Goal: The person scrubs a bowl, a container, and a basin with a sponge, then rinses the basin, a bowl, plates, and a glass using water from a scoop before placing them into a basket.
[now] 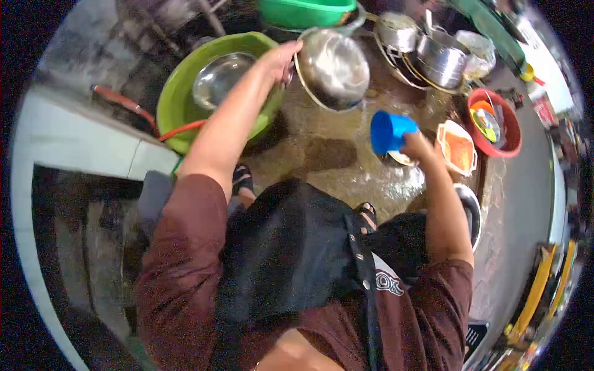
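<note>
My left hand (281, 60) grips the rim of a shiny metal bowl (334, 69), which is tilted on its side above the wet floor. My right hand (418, 147) is closed on a blue plastic dipper (388, 132), its mouth turned to the left. Below my left forearm stands a large green tub (170, 108) with another metal bowl (216, 80) in it. An orange hose (182, 128) hangs over the tub's edge. Close to my right hand is a white-rimmed basket (458, 148) with an orange inside.
Metal pots (440, 59) stand at the back right. A red basin (508, 139) holds several small colored items. At the top is a bright green basin (306, 13). A tiled ledge (86, 139) runs along the left, and the floor (328, 151) is wet.
</note>
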{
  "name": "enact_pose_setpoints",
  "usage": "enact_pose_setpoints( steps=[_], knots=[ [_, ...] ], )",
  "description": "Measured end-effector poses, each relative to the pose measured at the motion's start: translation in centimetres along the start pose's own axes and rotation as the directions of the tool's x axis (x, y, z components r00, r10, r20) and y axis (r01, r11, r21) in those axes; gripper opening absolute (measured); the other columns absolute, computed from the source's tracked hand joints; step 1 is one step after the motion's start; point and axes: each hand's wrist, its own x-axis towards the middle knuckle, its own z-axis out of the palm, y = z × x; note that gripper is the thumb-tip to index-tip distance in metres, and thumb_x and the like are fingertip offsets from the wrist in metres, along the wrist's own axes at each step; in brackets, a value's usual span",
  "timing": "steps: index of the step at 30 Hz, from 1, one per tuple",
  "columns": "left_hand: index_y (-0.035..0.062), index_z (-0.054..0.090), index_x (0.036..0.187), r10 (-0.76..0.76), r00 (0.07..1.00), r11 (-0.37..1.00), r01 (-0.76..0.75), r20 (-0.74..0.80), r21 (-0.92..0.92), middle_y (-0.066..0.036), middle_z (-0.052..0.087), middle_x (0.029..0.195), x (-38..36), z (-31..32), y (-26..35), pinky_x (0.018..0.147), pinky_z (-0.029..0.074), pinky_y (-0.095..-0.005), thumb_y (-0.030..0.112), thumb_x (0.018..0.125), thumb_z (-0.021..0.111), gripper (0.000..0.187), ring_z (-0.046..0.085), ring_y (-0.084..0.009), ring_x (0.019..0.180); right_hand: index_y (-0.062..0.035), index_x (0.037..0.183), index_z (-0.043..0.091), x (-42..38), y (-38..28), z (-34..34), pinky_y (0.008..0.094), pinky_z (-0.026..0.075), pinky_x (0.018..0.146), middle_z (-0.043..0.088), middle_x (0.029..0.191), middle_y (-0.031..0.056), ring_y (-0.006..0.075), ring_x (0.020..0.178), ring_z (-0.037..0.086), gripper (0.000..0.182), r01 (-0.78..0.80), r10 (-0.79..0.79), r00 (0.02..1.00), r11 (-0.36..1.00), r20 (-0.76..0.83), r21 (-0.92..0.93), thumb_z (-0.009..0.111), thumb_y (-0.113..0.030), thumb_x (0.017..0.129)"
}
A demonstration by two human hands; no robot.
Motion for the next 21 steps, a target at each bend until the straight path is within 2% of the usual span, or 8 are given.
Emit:
enact_pose_setpoints(
  steps=[3, 6, 7, 9, 10, 12, 17, 21],
  knots=[
    [0.0127, 0.057, 0.095, 0.053, 0.999, 0.984, -0.054, 0.012, 0.169, -0.004, 0.061, 0.081, -1.8, -4.4, 8.9, 0.065, 0.051, -0.0367, 0.038, 0.088, 0.047, 0.028, 0.058, -0.0174, 0.067, -0.0043, 0.09, 0.058, 1.4, -2.8, 4.6, 0.0317, 0.048, 0.042, 0.056, 0.061, 0.0065, 0.0149, 0.049, 0.054, 0.027, -0.116, -0.1, 0.923, 0.851, 0.373, 0.513, 0.066, -0.025, 0.073],
    [0.0072, 0.053, 0.109, 0.094, 0.964, 0.91, 0.017, -0.247, 0.415, -0.013, 0.057, 0.093, -8.4, -5.0, 16.3, 0.075, 0.045, -0.0434, 0.043, 0.087, 0.045, 0.043, 0.055, -0.026, 0.089, -0.0044, 0.086, 0.057, 1.7, -6.8, 8.0, 0.0289, 0.045, 0.04, 0.053, 0.061, 0.0047, 0.0136, 0.048, 0.052, 0.024, -0.141, -0.231, 0.843, 0.777, 0.486, 0.613, 0.062, -0.026, 0.078],
    [0.01, 0.055, 0.107, 0.284, 0.953, 0.828, -0.188, -0.107, 0.529, -0.012, 0.058, 0.09, -8.7, -6.7, 16.7, 0.071, 0.045, -0.0419, 0.047, 0.089, 0.04, 0.044, 0.055, -0.0199, 0.084, -0.0052, 0.084, 0.056, 1.9, -7.8, 9.3, 0.0284, 0.044, 0.04, 0.053, 0.061, 0.0042, 0.0134, 0.048, 0.052, 0.023, -0.226, -0.236, 0.801, 0.733, 0.55, 0.642, 0.062, -0.027, 0.079],
    [0.0106, 0.053, 0.113, 0.372, 0.916, 0.65, -0.141, -0.151, 0.746, -0.014, 0.059, 0.096, -9.5, -9.2, 17.5, 0.075, 0.043, -0.0449, 0.05, 0.087, 0.041, 0.048, 0.056, -0.0205, 0.084, -0.0053, 0.083, 0.058, 2.0, -9.4, 11.8, 0.0299, 0.046, 0.041, 0.054, 0.065, 0.0045, 0.0146, 0.05, 0.052, 0.024, -0.32, -0.288, 0.726, 0.662, 0.625, 0.677, 0.061, -0.028, 0.08],
    [0.0106, 0.053, 0.113, 0.383, 0.91, 0.653, -0.143, -0.16, 0.744, -0.014, 0.059, 0.096, -9.3, -10.7, 17.2, 0.075, 0.043, -0.0449, 0.05, 0.087, 0.041, 0.048, 0.056, -0.0205, 0.084, -0.0054, 0.085, 0.057, 1.1, -10.2, 12.5, 0.0299, 0.046, 0.042, 0.054, 0.065, 0.0051, 0.0154, 0.05, 0.052, 0.023, -0.289, -0.333, 0.751, 0.61, 0.571, 0.737, 0.06, -0.028, 0.081],
    [0.0062, 0.056, 0.102, 0.638, 0.767, 0.114, 0.0, -0.073, 0.994, -0.017, 0.059, 0.1, -7.9, -14.4, 14.7, 0.079, 0.043, -0.043, 0.038, 0.089, 0.039, 0.039, 0.056, -0.0351, 0.092, -0.0077, 0.084, 0.058, 2.7, -9.0, 17.8, 0.0296, 0.046, 0.045, 0.056, 0.067, 0.0051, 0.0166, 0.055, 0.055, 0.024, -0.4, -0.263, 0.77, 0.511, 0.581, 0.761, 0.059, -0.032, 0.081],
    [0.0149, 0.058, 0.089, 0.586, 0.745, 0.122, 0.31, -0.32, 0.943, -0.016, 0.06, 0.095, -9.9, -14.3, 8.0, 0.071, 0.043, -0.047, 0.037, 0.087, 0.03, 0.036, 0.057, -0.0363, 0.085, -0.0027, 0.096, 0.061, 4.7, -10.2, 18.0, 0.0369, 0.047, 0.07, 0.063, 0.087, 0.0128, 0.0236, 0.079, 0.06, 0.04, 0.0, -0.15, 0.913, 0.93, 0.38, 0.367, 0.057, -0.038, 0.079],
    [0.0172, 0.054, 0.103, 0.639, 0.764, -0.115, 0.213, -0.092, 0.97, -0.019, 0.052, 0.11, -9.0, -15.8, 3.0, 0.088, 0.035, -0.0446, 0.038, 0.087, 0.031, 0.035, 0.048, -0.0359, 0.102, -0.0034, 0.108, 0.058, 8.6, -12.8, 13.4, 0.0364, 0.043, 0.085, 0.06, 0.102, 0.019, 0.0335, 0.1, 0.056, 0.048, 0.283, -0.278, 0.959, 0.91, -0.061, 0.304, 0.056, -0.04, 0.078]
  ],
)
